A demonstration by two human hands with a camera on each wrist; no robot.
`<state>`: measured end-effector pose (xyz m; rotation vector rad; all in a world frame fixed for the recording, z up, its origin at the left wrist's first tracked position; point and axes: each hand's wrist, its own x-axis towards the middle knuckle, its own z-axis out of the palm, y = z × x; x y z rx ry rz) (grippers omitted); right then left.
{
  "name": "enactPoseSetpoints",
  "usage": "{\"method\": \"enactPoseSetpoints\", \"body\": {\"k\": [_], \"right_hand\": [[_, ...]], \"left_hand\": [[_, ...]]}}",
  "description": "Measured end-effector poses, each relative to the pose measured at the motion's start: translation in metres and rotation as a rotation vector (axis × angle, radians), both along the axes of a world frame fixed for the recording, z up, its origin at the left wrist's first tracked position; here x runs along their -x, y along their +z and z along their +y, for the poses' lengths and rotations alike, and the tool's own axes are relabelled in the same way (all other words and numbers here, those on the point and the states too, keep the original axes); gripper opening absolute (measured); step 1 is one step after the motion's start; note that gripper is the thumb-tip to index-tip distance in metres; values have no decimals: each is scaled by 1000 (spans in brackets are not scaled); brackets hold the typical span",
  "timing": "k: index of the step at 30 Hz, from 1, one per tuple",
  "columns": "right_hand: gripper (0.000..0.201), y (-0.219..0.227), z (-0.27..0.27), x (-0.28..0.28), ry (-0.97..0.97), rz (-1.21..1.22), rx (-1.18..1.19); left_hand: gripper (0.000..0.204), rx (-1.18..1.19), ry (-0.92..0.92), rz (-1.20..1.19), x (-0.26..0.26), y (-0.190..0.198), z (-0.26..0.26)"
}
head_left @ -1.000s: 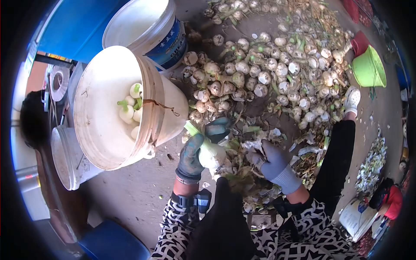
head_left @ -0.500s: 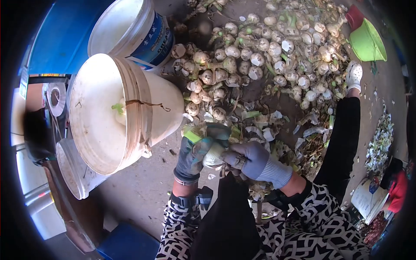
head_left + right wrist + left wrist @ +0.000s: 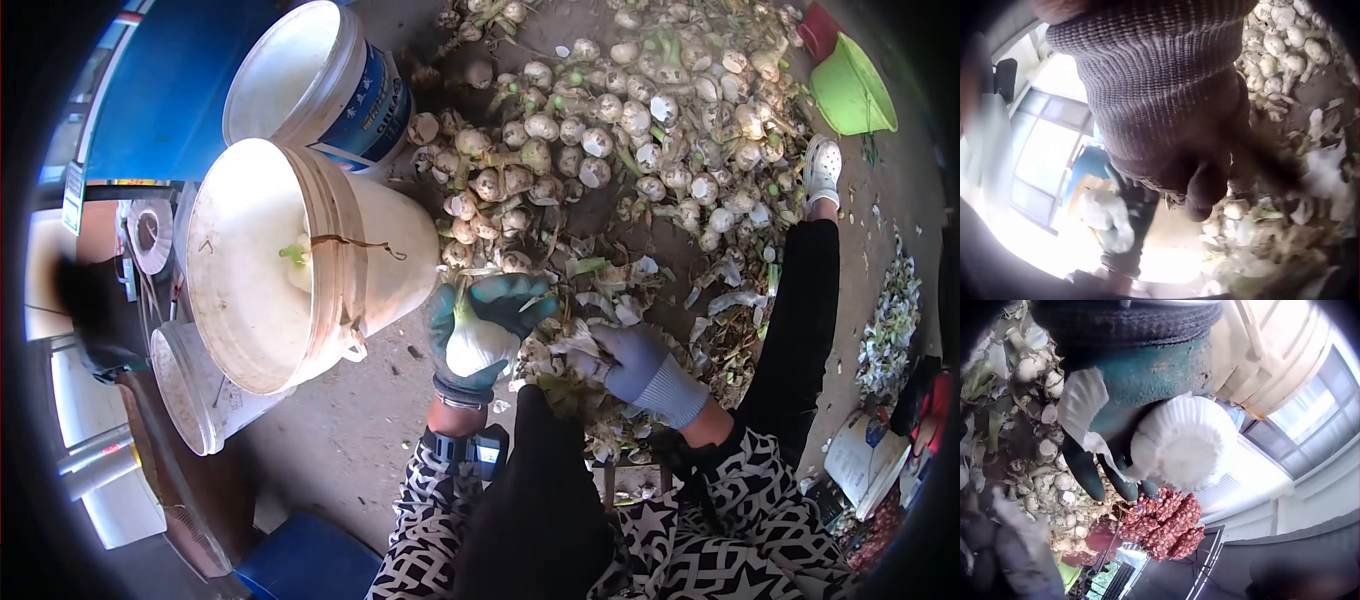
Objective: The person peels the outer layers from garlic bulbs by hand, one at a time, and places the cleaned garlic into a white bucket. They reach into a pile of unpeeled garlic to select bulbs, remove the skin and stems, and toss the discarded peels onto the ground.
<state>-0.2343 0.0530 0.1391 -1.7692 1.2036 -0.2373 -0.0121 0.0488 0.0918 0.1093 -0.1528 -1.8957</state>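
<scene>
A white, ribbed garlic bulb (image 3: 482,345) lies in the palm of my left hand (image 3: 505,300), which wears a teal and dark glove. Its fingers spread beyond the bulb, the thumb along its far left side. The left wrist view shows the bulb's root end (image 3: 1188,453) and a strip of loose white skin (image 3: 1084,403) hanging beside it. My right hand (image 3: 640,365), in a grey knit glove, is apart from the bulb, to its right. Its fingers bend over a heap of peeled skins (image 3: 570,395); I cannot tell whether they hold any peel.
A white bucket (image 3: 390,255) with a trimmed bulb inside stands left of the hands. Behind it is a blue-labelled bucket (image 3: 375,115). Many unpeeled garlic bulbs (image 3: 600,140) cover the floor ahead, near a green tub (image 3: 852,88). Red net sacks (image 3: 1169,528) show in the left wrist view.
The right hand came to the bulb, then drew back right. The left hand's fingers have spread from around it, and the bulb now shows white without its outer skin. The head view shifted.
</scene>
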Motion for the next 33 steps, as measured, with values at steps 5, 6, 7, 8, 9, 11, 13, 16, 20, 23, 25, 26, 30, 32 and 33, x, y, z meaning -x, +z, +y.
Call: {"method": "enactPoseSetpoints", "body": {"k": [5,6,7,8,9,11,13,16,20,23,25,26,30,32,33], "right_hand": [[34,13,-5,-51,64,-76,301],[28,7,-3,-58,62,-74,351],[28,7,1,-57,64,-79,354],[25,8,6,-54,127,-277,243],[23,9,13,-50,193,-470,122],[19,19,27,-36,254,-838,-494],[28,3,24,-13,341,-814,-591],[43,-15,5,-10,613,519,-123],[27,-41,-21,-13,435,371,124],[37,-70,-42,-52,247,392,348],[44,-89,-66,-88,284,440,337],[52,-102,-73,-101,314,495,320],[49,-167,-86,-126,343,505,328],[50,-189,-82,-112,164,185,176],[50,-194,-83,-103,-33,-135,35]], "left_hand": [[64,24,38,-213,11,14,-3],[65,-1,84,-226,12,8,-2],[65,1,87,-231,9,5,-3],[64,-71,86,-129,6,2,-4],[64,-146,88,-24,2,1,-5],[62,-274,91,-19,-10,7,-6],[59,-361,80,-96,-16,11,-2],[55,-292,160,-606,-14,41,9],[47,147,544,-1521,-39,92,66],[64,421,720,-2240,-77,170,55],[57,97,919,-2288,-112,183,40],[69,126,564,-2882,-133,206,36],[66,445,1189,-2597,-90,208,19],[56,520,733,-2359,-70,178,47],[48,727,549,-2219,-66,151,39]]}}
